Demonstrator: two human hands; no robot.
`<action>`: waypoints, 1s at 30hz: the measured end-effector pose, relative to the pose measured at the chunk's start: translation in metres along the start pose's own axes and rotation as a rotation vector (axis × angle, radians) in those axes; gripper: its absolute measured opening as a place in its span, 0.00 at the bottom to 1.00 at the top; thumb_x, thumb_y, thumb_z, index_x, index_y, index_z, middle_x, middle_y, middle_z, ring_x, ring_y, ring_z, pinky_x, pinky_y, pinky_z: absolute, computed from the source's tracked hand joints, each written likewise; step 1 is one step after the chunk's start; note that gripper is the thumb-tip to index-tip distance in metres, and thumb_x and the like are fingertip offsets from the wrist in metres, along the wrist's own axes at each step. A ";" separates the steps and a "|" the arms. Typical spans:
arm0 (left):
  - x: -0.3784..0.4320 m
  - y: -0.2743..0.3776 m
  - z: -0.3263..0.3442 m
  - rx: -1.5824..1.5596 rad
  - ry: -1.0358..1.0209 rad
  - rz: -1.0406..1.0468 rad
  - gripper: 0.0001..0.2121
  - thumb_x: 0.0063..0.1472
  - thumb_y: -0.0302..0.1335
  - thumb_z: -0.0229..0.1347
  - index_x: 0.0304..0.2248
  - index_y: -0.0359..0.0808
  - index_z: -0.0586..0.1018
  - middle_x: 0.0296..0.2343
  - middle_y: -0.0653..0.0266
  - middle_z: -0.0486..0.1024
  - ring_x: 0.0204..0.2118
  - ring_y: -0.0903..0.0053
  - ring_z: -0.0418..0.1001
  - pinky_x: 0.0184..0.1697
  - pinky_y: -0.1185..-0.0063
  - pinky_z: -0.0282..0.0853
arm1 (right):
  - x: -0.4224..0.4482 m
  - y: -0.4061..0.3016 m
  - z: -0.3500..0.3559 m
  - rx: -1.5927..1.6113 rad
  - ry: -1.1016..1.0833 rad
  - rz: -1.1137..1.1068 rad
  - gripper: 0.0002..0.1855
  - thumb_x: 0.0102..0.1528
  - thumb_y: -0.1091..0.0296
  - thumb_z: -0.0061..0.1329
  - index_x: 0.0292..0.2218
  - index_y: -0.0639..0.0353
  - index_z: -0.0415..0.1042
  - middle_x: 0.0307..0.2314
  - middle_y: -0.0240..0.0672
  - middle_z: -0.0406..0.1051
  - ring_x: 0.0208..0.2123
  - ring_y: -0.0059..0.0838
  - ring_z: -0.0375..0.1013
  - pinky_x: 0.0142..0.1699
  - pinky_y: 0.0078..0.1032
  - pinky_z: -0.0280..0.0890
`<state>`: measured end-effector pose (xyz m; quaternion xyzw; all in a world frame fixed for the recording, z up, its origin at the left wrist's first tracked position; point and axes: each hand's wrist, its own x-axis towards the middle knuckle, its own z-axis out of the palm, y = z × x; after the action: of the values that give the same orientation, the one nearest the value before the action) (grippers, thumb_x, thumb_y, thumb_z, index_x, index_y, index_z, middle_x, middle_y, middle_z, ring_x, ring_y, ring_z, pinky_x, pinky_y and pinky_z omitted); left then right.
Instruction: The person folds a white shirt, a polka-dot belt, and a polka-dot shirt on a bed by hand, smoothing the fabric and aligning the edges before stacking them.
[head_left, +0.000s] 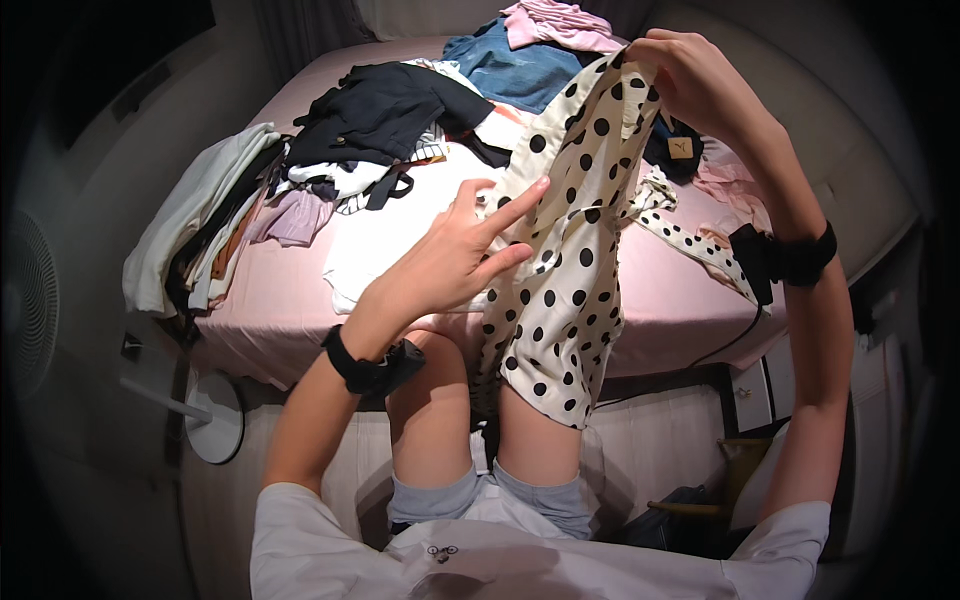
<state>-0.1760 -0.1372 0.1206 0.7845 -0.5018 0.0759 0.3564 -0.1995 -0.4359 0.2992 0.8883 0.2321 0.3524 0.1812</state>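
Note:
My right hand (679, 75) is raised at the upper right, pinching the top edge of a cream garment with black polka dots (585, 255). From that hold the fabric hangs in loose folds down over my right thigh. My left hand (480, 244) lies against the garment's left side with its index finger and thumb spread apart; its other fingers are partly hidden. A matching polka-dot fabric strip (697, 244) trails across the bed to the right. Under the left forearm, a white garment (390, 232) lies spread on the pink bed sheet (270, 300).
Dark clothing (375, 112) is heaped over striped and white pieces. Blue denim (517, 67) and a pink garment (559, 26) lie farther back. Folded clothes (202, 217) hang over the left bed edge. A fan base (214, 420) stands on the floor; a cable (731, 341) runs at right.

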 end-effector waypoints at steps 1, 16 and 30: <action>0.004 -0.002 -0.002 0.264 0.033 0.083 0.26 0.65 0.40 0.53 0.62 0.61 0.63 0.59 0.38 0.52 0.60 0.48 0.57 0.64 0.56 0.49 | 0.001 -0.001 -0.002 0.019 -0.017 -0.009 0.17 0.46 0.87 0.47 0.38 0.65 0.76 0.31 0.44 0.73 0.35 0.47 0.74 0.40 0.36 0.70; 0.076 0.015 -0.025 1.230 -0.419 0.653 0.02 0.51 0.34 0.61 0.25 0.50 0.84 0.36 0.81 0.76 0.48 0.81 0.65 0.52 0.82 0.56 | 0.000 -0.013 -0.014 0.056 -0.105 0.032 0.12 0.49 0.84 0.48 0.36 0.65 0.77 0.26 0.44 0.76 0.30 0.44 0.76 0.39 0.34 0.71; 0.132 -0.020 -0.154 0.930 0.211 0.750 0.08 0.57 0.25 0.60 0.36 0.36 0.75 0.32 0.64 0.74 0.35 0.70 0.74 0.41 0.74 0.73 | 0.009 0.040 -0.018 0.246 0.111 -0.112 0.06 0.54 0.72 0.57 0.33 0.63 0.73 0.28 0.41 0.74 0.30 0.38 0.77 0.35 0.32 0.72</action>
<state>-0.0585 -0.1318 0.2869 0.6159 -0.6201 0.4851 -0.0272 -0.1953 -0.4614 0.3355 0.8688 0.3322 0.3590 0.0772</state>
